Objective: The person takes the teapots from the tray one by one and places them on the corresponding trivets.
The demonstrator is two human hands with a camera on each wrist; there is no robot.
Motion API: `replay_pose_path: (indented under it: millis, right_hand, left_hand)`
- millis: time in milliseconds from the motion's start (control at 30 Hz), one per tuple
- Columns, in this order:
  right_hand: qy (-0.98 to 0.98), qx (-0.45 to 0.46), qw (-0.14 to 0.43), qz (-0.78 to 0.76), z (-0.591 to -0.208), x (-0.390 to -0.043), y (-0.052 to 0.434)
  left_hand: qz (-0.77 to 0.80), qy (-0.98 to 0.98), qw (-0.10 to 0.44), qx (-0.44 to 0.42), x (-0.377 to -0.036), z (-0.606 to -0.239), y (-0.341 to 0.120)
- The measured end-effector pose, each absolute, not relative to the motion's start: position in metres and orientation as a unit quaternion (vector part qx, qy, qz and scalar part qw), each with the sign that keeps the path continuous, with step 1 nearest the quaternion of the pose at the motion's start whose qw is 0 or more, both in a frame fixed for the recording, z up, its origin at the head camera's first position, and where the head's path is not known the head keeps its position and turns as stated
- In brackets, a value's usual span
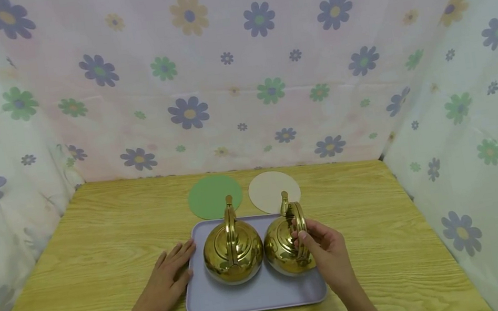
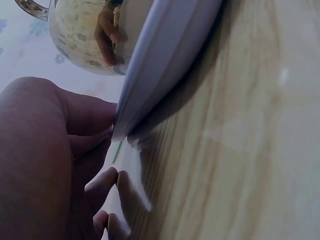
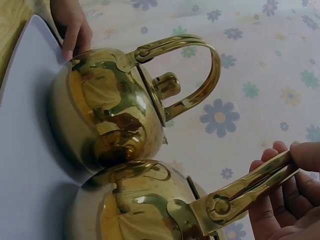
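Note:
Two shiny golden kettles stand side by side on a lilac tray (image 1: 254, 298). My right hand (image 1: 321, 246) grips the arched handle (image 3: 250, 187) of the right kettle (image 1: 286, 248), thumb on top and fingers curled under it. The left kettle (image 1: 232, 251) stands untouched with its handle upright; it also shows in the right wrist view as the left kettle (image 3: 107, 120). My left hand (image 1: 170, 275) lies flat on the table with straight fingers against the tray's left edge (image 2: 165, 55). In the left wrist view the fingers (image 2: 95, 150) touch the tray rim.
Behind the tray lie a green round mat (image 1: 214, 196) and a cream round mat (image 1: 273, 190) on the wooden table (image 1: 100, 251). Flowered cloth walls (image 1: 237, 72) close in the back and both sides.

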State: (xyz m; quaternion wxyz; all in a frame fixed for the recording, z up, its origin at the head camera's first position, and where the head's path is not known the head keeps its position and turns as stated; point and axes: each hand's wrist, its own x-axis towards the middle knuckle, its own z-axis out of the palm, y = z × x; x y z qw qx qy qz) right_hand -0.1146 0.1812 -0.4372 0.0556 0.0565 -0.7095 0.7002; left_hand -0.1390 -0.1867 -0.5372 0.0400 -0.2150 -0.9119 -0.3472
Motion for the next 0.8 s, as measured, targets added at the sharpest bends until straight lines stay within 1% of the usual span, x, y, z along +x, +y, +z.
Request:
replay_pose_path:
  millis: [167, 533, 800]
  right_hand:
    - [-0.708, 0.068, 0.078, 0.698, -0.4399, -0.114, 0.1806]
    - [-0.702, 0.072, 0.099, 0.702, -0.4419, -0.1153, 0.1801]
    - [-0.702, 0.081, 0.108, 0.7, -0.4419, -0.1172, 0.182]
  left_hand:
    - [-0.358, -0.907, 0.044, -0.218, -0.1394, -0.5395, -0.1881]
    - [-0.371, -0.896, 0.073, -0.233, -0.1381, -0.5403, -0.1879]
    - [-0.375, -0.895, 0.067, -0.231, -0.1393, -0.5406, -0.1865]
